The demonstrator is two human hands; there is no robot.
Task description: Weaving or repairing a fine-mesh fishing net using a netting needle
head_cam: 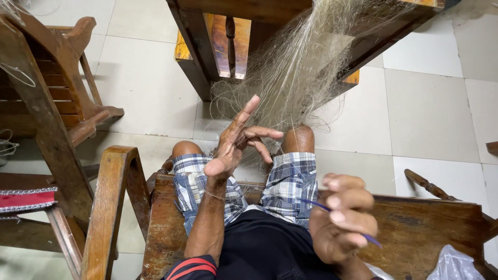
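A pale, fine fishing net (pixel 303 62) hangs from a wooden table (pixel 212 36) ahead of me and drapes toward my knees. My left hand (pixel 236 142) is raised with its fingers spread, and thin net strands run over them. My right hand (pixel 345 218) is closed around a slim blue netting needle (pixel 316 205), held near my lap to the right. I sit in plaid shorts and a dark shirt on a wooden bench (pixel 415 228).
A wooden chair (pixel 46 98) stands at the left, its armrest (pixel 111 202) close to my left elbow. A red cushion edge (pixel 23 199) shows at far left. A clear plastic bag (pixel 454 264) lies on the bench at lower right. The floor is pale tile (pixel 430 109).
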